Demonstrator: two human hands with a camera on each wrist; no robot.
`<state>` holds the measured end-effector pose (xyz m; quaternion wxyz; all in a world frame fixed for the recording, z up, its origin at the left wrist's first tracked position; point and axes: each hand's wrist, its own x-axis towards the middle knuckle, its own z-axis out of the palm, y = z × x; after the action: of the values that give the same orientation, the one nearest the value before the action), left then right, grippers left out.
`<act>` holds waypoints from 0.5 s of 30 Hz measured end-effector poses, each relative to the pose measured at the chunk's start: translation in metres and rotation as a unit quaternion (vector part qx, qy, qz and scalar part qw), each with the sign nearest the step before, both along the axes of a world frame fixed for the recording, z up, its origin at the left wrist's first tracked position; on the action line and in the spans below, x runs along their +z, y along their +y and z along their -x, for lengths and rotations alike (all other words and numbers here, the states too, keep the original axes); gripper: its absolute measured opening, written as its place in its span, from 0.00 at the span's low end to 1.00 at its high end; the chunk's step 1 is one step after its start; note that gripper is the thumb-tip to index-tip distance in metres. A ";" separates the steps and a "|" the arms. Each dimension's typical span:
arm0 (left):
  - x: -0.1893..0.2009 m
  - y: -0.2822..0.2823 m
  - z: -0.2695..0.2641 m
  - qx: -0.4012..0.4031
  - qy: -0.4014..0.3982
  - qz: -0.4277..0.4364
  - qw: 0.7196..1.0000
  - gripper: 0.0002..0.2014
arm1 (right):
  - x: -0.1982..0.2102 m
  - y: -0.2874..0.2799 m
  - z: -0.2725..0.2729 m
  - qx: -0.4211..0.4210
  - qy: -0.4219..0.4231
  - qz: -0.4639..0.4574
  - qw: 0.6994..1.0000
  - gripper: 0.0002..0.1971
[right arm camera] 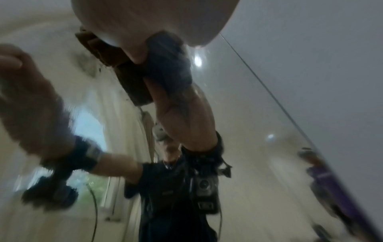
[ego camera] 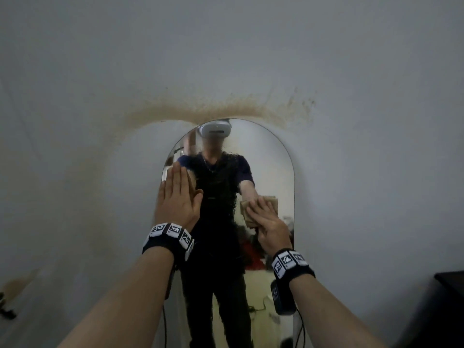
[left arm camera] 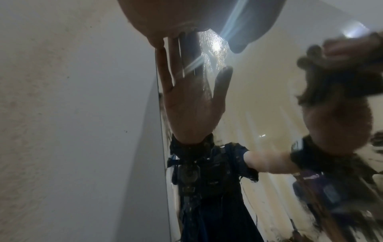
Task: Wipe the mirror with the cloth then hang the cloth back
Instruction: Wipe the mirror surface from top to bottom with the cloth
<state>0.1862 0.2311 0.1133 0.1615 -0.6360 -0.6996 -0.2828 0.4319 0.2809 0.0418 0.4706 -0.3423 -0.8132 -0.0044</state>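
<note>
An arched frameless mirror hangs on a pale wall and reflects a person in dark clothes with a white headset. My left hand lies flat with straight fingers on the mirror's left edge; the left wrist view shows its palm facing its own reflection in the glass. My right hand holds a folded tan cloth against the glass on the right side, about halfway up. In the right wrist view the cloth looks brown and bunched under the palm. That view is motion-blurred.
A brown stain arcs across the wall above the mirror. A dark piece of furniture stands at the lower right. A small dark object sticks out of the wall at the lower left. Wrist-camera cables hang below both forearms.
</note>
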 end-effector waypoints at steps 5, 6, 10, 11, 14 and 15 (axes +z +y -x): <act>0.003 0.000 -0.006 0.017 -0.017 0.016 1.000 0.38 | -0.043 -0.028 -0.023 0.034 -0.084 0.121 0.988 0.34; 0.004 0.000 -0.008 0.023 -0.021 0.016 0.999 0.39 | -0.036 -0.030 -0.026 0.046 -0.065 0.153 0.985 0.31; 0.006 0.000 -0.016 0.029 -0.039 0.017 0.999 0.40 | 0.050 -0.027 -0.037 0.065 0.090 0.134 0.985 0.23; 0.006 0.001 -0.016 0.032 -0.041 0.016 0.998 0.39 | 0.080 -0.021 -0.040 0.047 0.104 0.068 0.991 0.24; 0.006 0.003 -0.016 0.046 -0.041 0.015 0.998 0.39 | 0.175 0.014 -0.045 -0.050 0.099 -0.104 0.988 0.25; 0.005 0.004 -0.016 0.049 -0.040 0.016 0.998 0.39 | 0.198 0.026 -0.043 -0.065 0.086 -0.111 0.988 0.27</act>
<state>0.2026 0.2347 0.1183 0.1368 -0.5915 -0.7402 -0.2888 0.4748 0.3071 0.2399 0.5725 -0.3394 -0.7402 -0.0961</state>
